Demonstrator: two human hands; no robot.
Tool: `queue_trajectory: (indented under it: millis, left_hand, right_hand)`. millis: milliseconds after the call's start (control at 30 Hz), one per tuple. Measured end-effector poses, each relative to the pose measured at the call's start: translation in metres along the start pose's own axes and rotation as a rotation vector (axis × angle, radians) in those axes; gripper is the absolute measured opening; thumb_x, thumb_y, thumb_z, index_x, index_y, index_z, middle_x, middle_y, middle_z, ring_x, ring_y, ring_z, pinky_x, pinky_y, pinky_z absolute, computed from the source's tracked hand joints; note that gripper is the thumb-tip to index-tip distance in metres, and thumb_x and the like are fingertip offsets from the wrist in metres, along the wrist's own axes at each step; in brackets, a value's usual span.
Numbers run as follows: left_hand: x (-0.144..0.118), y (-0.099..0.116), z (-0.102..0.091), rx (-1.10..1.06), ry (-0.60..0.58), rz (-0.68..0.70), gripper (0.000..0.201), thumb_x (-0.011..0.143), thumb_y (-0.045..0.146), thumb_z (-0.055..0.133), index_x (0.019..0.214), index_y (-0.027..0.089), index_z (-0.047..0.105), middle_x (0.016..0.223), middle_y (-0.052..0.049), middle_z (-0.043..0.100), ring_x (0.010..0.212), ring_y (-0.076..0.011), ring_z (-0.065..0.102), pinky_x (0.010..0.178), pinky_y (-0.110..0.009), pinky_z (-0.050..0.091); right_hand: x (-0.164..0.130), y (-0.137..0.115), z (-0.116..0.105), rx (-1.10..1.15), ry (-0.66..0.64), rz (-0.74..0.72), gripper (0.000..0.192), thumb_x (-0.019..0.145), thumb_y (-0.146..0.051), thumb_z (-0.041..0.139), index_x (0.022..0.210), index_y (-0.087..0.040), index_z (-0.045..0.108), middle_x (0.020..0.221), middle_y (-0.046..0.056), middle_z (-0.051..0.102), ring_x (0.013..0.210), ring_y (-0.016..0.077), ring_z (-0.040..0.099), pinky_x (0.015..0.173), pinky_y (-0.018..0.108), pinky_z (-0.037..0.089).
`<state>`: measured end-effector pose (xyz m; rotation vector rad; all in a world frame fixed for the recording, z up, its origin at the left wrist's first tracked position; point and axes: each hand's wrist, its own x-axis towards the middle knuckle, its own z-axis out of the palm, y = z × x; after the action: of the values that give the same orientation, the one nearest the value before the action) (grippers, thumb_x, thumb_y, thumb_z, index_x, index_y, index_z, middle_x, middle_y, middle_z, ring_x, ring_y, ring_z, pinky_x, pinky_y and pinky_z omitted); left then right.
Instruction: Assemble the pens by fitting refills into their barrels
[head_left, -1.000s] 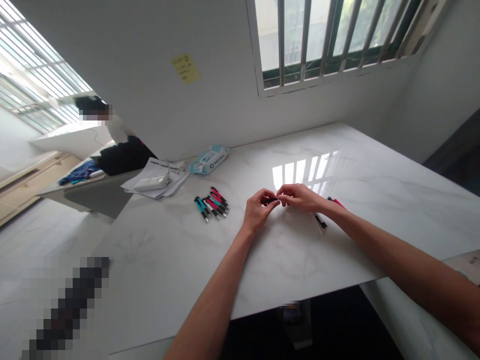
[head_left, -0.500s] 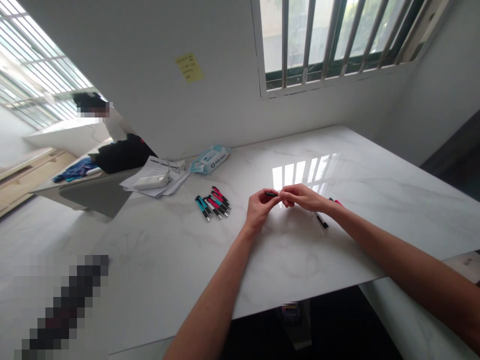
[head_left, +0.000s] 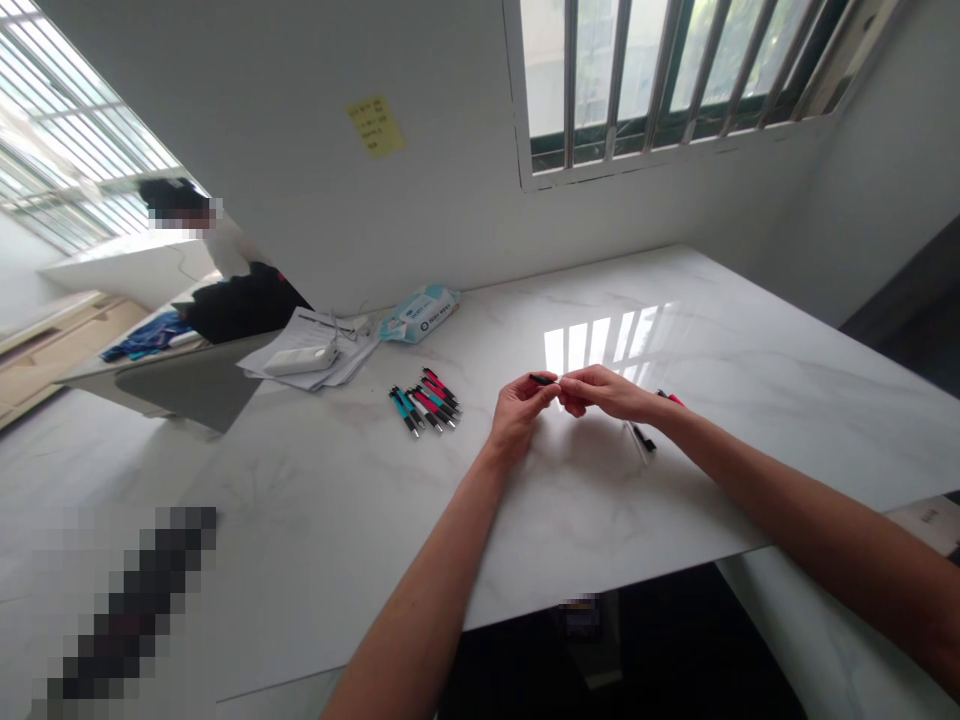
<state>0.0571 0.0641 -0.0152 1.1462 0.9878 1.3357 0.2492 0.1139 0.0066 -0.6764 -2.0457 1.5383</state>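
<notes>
On the glossy marble table [head_left: 315, 500] my left hand [head_left: 517, 415] and right hand [head_left: 604, 392] both pinch a small black pen part [head_left: 541, 380]; I reckon it could slip and roll away.

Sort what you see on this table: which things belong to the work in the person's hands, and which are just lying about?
In the work:
- left hand and right hand, both on a small black pen part
- pile of pens
- loose pen pieces by the right wrist

Lying about:
- wipes pack
- papers
- yellow note on the wall
</notes>
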Motion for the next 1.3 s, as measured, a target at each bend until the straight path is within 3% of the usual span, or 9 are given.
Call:
queue_trajectory:
  millis: [200,300,400,500,633,833,1067,1167,1300]
  left_hand:
    - [0.0,0.002,-0.003,-0.045,0.013,-0.115,0.05,0.079,0.056,0.082,0.113,0.021,0.074,0.107,-0.007,0.074,0.083,-0.0129,0.068,0.079,-0.027,0.052]
    - [0.0,0.003,-0.002,-0.061,0.03,-0.146,0.051,0.078,0.053,0.083,0.115,0.019,0.075,0.096,-0.005,0.072,0.074,-0.01,0.064,0.076,-0.026,0.052]
    - [0.0,0.005,0.0,-0.06,0.022,-0.161,0.05,0.073,0.05,0.088,0.109,0.016,0.077,0.089,-0.005,0.071,0.07,-0.0094,0.061,0.075,-0.027,0.052]
    - [-0.001,0.006,0.002,-0.024,-0.008,-0.146,0.05,0.071,0.052,0.089,0.104,0.015,0.079,0.087,-0.006,0.073,0.07,-0.0112,0.061,0.074,-0.028,0.051]
    - [-0.001,0.007,0.003,0.006,-0.026,-0.126,0.049,0.07,0.051,0.09,0.101,0.015,0.08,0.084,-0.007,0.074,0.072,-0.0128,0.061,0.075,-0.028,0.05]
    - [-0.002,0.008,0.007,0.076,-0.072,-0.115,0.049,0.07,0.051,0.089,0.1,0.013,0.082,0.082,-0.007,0.074,0.073,-0.0137,0.058,0.076,-0.029,0.047]
    - [-0.004,0.009,0.01,0.159,-0.219,-0.059,0.042,0.076,0.053,0.084,0.093,0.014,0.083,0.08,-0.004,0.072,0.074,-0.0145,0.055,0.077,-0.029,0.044]
    - [-0.004,0.009,0.009,0.173,-0.228,-0.027,0.04,0.079,0.054,0.082,0.084,0.014,0.08,0.08,-0.003,0.07,0.074,-0.0144,0.053,0.076,-0.029,0.043]
    - [-0.002,0.004,0.008,0.146,-0.204,-0.049,0.043,0.079,0.055,0.081,0.095,0.015,0.081,0.088,-0.006,0.074,0.078,-0.0158,0.058,0.078,-0.03,0.043]
  right_hand:
    - [-0.02,-0.019,-0.035,-0.473,0.178,0.007,0.042,0.091,-0.057,0.068,0.118,-0.024,0.073,0.106,0.009,0.075,0.096,0.0239,0.068,0.085,0.039,0.054]
    - [-0.048,-0.024,-0.061,-0.602,0.147,0.087,0.061,0.083,-0.056,0.078,0.138,-0.031,0.066,0.123,0.011,0.073,0.108,0.0303,0.067,0.088,0.044,0.054]
    - [-0.074,-0.026,-0.07,-0.713,0.009,0.156,0.091,0.071,-0.05,0.089,0.153,-0.038,0.053,0.138,0.01,0.067,0.124,0.0367,0.06,0.1,0.049,0.051]
    - [-0.089,-0.026,-0.062,-0.748,-0.119,0.197,0.107,0.067,-0.043,0.092,0.161,-0.041,0.041,0.147,0.008,0.061,0.134,0.0372,0.053,0.107,0.049,0.047]
    - [-0.095,-0.023,-0.051,-0.761,-0.146,0.233,0.099,0.073,-0.04,0.087,0.16,-0.039,0.042,0.144,0.008,0.063,0.131,0.0345,0.054,0.106,0.047,0.049]
    - [-0.092,-0.023,-0.039,-0.836,0.079,0.117,0.086,0.081,-0.038,0.082,0.158,-0.038,0.045,0.15,0.008,0.058,0.136,0.0349,0.054,0.11,0.052,0.049]
    - [-0.066,-0.037,0.009,-0.802,0.224,-0.204,0.089,0.087,-0.025,0.079,0.161,-0.043,0.034,0.157,0.003,0.053,0.142,0.0301,0.051,0.115,0.053,0.05]
    - [-0.058,-0.034,0.021,-0.814,0.252,-0.248,0.088,0.087,-0.02,0.078,0.161,-0.042,0.035,0.157,0.003,0.053,0.141,0.0286,0.052,0.115,0.051,0.05]
    - [-0.062,-0.025,0.02,-0.829,0.333,-0.197,0.087,0.087,-0.025,0.08,0.161,-0.039,0.036,0.158,0.005,0.051,0.142,0.0296,0.052,0.115,0.05,0.05]
